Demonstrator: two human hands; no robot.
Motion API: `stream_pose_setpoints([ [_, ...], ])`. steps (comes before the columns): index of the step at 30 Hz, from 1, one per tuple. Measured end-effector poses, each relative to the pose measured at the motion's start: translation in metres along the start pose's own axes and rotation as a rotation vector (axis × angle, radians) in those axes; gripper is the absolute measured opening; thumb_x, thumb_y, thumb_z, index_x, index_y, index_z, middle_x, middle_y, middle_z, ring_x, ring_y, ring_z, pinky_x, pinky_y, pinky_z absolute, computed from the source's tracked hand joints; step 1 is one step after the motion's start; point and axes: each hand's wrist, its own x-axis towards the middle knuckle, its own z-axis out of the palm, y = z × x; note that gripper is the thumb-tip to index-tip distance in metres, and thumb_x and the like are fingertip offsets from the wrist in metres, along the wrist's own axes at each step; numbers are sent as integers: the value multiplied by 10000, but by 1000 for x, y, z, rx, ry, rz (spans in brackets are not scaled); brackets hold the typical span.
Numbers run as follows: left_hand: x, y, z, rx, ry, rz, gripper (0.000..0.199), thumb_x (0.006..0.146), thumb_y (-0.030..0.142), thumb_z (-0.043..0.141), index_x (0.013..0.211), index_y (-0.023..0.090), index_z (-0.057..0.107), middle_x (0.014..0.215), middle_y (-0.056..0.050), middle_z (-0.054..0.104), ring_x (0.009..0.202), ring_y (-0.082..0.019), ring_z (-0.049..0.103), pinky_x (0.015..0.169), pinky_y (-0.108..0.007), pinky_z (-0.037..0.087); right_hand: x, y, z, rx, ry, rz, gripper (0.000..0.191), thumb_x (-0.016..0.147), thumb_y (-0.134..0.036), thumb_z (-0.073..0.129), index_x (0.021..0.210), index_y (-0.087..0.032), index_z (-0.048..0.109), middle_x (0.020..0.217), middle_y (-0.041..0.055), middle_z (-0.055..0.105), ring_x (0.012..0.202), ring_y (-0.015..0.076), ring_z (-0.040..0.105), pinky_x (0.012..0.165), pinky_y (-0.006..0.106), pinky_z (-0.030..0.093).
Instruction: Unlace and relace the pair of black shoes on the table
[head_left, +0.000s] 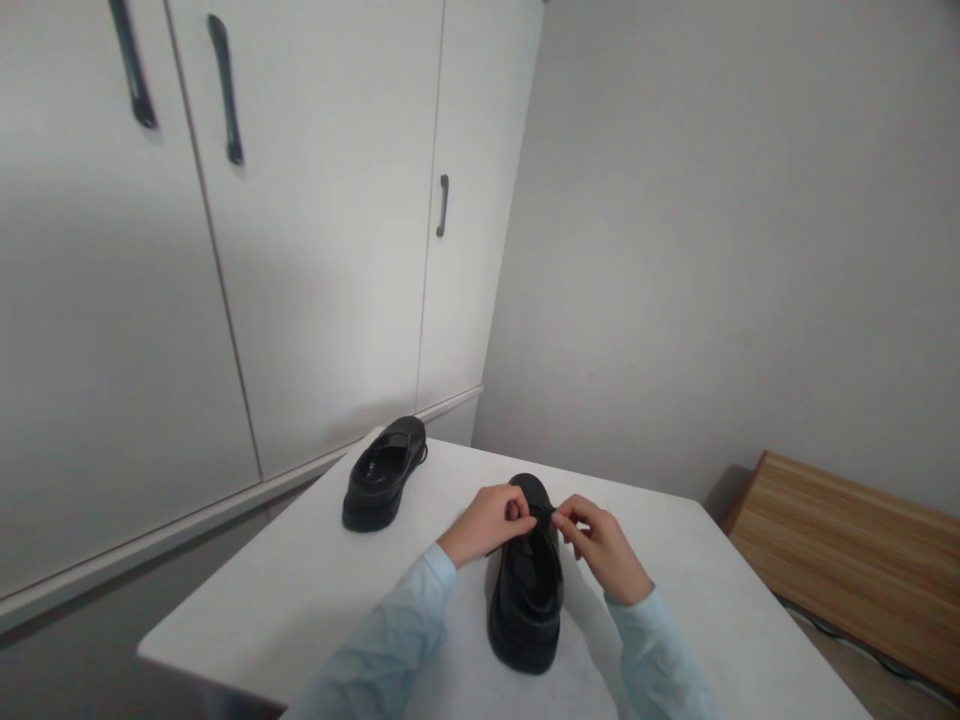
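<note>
A black shoe (527, 600) stands on the white table (300, 600), its toe pointing away from me and its heel nearest. Over its front part, my left hand (491, 515) is closed in a pinch from the left side, at the shoe's lacing. From the right, my right hand (600, 540) pinches a thin black shoelace (550, 511) at the shoe's edge. My left fingers hide much of the lacing, though they appear closed on the lace too. Another black shoe (382, 475) sits apart at the table's far left, with a small lace loop on its right side.
A white cabinet (322, 250) with dark handles rises behind the table on the left. The grey wall (712, 250) borders the far side. To the right stands a wood-grain surface (855, 550), lower than the table, with a cable (862, 645) running along its near edge.
</note>
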Motion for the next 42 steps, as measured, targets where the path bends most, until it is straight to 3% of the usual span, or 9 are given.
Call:
stream_pose_setpoints([
  [5, 4, -9, -3, -129, -60, -114, 337, 736, 439, 587, 621, 125, 624, 571, -1, 568, 567, -117, 482, 544, -219, 329, 2, 1, 10, -50, 156, -163, 249, 878, -379, 453, 734, -198, 546, 763, 36, 580, 760, 175, 536, 662, 270, 426],
  [9, 5, -7, -9, -365, -150, -167, 391, 743, 478, 566, 682, 103, 658, 599, -20, 586, 559, -107, 475, 524, -212, 319, 3, 2, 17, -48, 234, -194, 235, 888, -359, 446, 770, -197, 569, 798, 53, 606, 822, 200, 532, 749, 310, 419],
  [15, 2, 1, -10, -565, -226, -219, 325, 704, 405, 647, 821, 105, 694, 674, -32, 616, 569, -85, 471, 509, -193, 299, 4, 7, 20, 2, 201, -172, 247, 882, -371, 460, 771, -190, 587, 786, 53, 603, 797, 202, 548, 740, 310, 421],
  [19, 3, -2, -4, -642, -182, -196, 328, 629, 366, 721, 825, 104, 705, 783, -76, 676, 679, -125, 556, 619, -225, 387, 6, 10, 20, 57, 176, -156, 250, 881, -369, 465, 747, -189, 575, 747, 40, 594, 755, 196, 553, 717, 308, 418],
  [27, 6, -9, 5, -422, -65, -67, 250, 584, 290, 759, 753, 109, 723, 670, -31, 631, 555, -90, 450, 555, -224, 327, 10, 12, 22, 230, 137, -131, 253, 865, -384, 494, 720, -188, 558, 691, 14, 564, 703, 174, 531, 687, 288, 414],
  [42, 4, -6, 10, -278, -49, 3, 197, 614, 275, 735, 732, 132, 672, 635, 19, 584, 527, -76, 391, 513, -202, 288, 14, 22, 28, 395, 163, -84, 273, 839, -440, 530, 724, -192, 541, 657, -13, 513, 650, 147, 478, 614, 257, 373],
])
